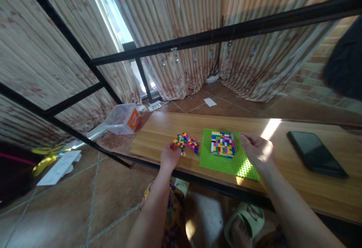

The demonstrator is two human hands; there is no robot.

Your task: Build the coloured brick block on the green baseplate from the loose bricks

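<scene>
A green studded baseplate (207,161) lies on the wooden table. On it stands a square block of many-coloured toy bricks (223,144), built up in layers. To its left is a loose pile of small bricks (186,140) in mixed colours. My left hand (169,155) is at the near left edge of that pile, its fingers curled together; whatever they hold is hidden. Over the right part of the baseplate, beside the brick block, my right hand (258,150) is closed with thumb and forefinger together. Anything between them is too small to see.
A dark tablet (316,153) lies on the table (285,157) at the right. Beyond the table's left end, a clear plastic box (121,119) with an orange label stands low down. Black metal bars (192,41) cross in front of the curtains. Green slippers (249,219) show below.
</scene>
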